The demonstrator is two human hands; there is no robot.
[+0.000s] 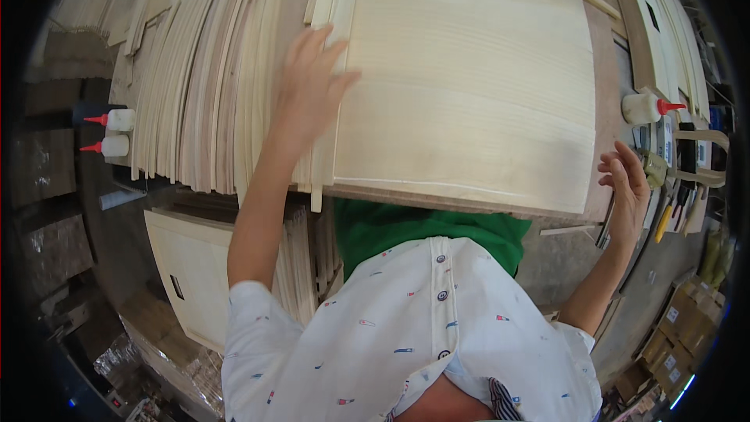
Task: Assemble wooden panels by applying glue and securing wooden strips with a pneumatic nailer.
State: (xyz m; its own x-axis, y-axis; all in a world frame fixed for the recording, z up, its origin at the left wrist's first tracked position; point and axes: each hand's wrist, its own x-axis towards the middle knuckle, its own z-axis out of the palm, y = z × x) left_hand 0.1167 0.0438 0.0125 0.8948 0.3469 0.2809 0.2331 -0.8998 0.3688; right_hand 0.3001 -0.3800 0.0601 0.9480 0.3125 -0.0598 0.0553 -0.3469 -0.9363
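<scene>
Seen from above, a person's left hand (pixel 312 82) is pressing flat, fingers spread and gripping nothing, on the left edge of a pale plywood panel (pixel 469 86) lying on the workbench (pixel 601 109), steadying it, while the right hand (pixel 627 184) is hovering open and empty beside the panel's right corner.

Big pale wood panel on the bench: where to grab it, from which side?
Judging by its pose, take the wood panel by its two side edges. It lies flat and wide. The left hand rests at its left edge; the right hand is open, off the near right corner, where the edge looks free.
</scene>
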